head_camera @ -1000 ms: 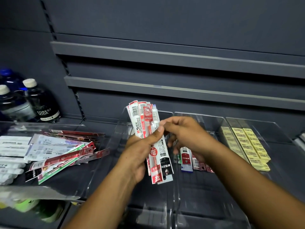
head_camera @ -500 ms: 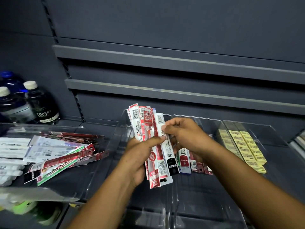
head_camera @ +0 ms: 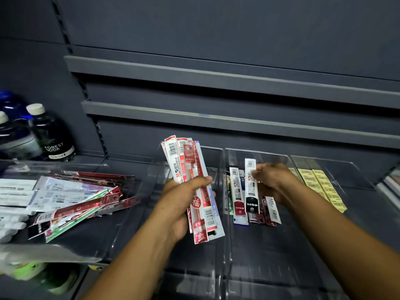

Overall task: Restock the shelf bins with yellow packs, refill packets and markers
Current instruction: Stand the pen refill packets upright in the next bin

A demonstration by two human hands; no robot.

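Through the head camera, the person's left hand (head_camera: 181,204) was clamped round a fanned bundle of refill packets (head_camera: 188,163). They were mostly red and white, with the thumb across the front, and were held up above the clear bin (head_camera: 194,267) left of centre. The right hand (head_camera: 275,182) pinched a single black-and-white refill packet (head_camera: 251,189) near its top, hanging it over the middle bin (head_camera: 270,256). A few packets (head_camera: 238,191) lay toward the back of that bin. The yellow packs (head_camera: 322,187) sat in rows in the bin just to the right. A loose heap of packets (head_camera: 75,202) lay in the tray on the far left, with a Forest Soda bottle (head_camera: 52,135) behind it.

What worried me was how thin and slick the packets looked. The bundle was splayed, so a slackened left grip could let some slide into the wrong bin. The single packet hung near the divider wall, and if released off line it might catch the edge or land crosswise on the others. The right hand was blurred, so I couldn't tell how firmly its fingers sat.
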